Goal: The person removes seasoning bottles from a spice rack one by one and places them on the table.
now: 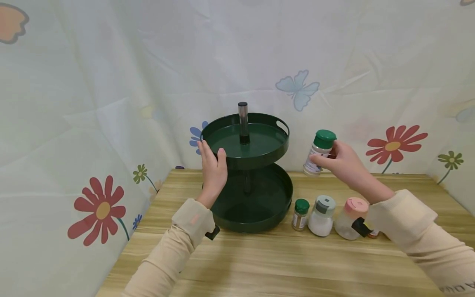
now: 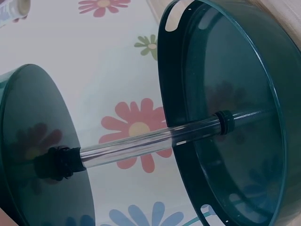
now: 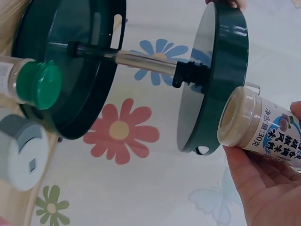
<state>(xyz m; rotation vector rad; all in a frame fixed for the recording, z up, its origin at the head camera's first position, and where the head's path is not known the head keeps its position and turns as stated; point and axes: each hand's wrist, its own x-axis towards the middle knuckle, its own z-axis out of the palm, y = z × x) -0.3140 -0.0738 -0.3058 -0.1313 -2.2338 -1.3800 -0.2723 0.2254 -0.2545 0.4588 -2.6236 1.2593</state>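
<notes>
A two-tier dark green rack stands on the table, with an upper tray (image 1: pixel 263 153), a lower tray (image 1: pixel 256 225) and a metal post (image 1: pixel 243 117) through the middle. My left hand (image 1: pixel 214 171) touches the left side of the upper tray with its fingers straight. To the right of that tray, my right hand (image 1: pixel 346 165) holds a spice jar (image 1: pixel 317 156) in the air. The jar has a green lid, a printed label and pale powder inside; it tilts slightly. In the right wrist view its clear base (image 3: pixel 240 117) faces the rack.
Right of the rack on the wooden table (image 1: pixel 259 264) stand a small green-lidded jar (image 1: pixel 299 216), a grey-lidded jar (image 1: pixel 321 218) of white grains and a pink-lidded jar (image 1: pixel 350 218). Another jar is mostly hidden behind the right sleeve. A flowered curtain (image 1: pixel 185 53) hangs behind.
</notes>
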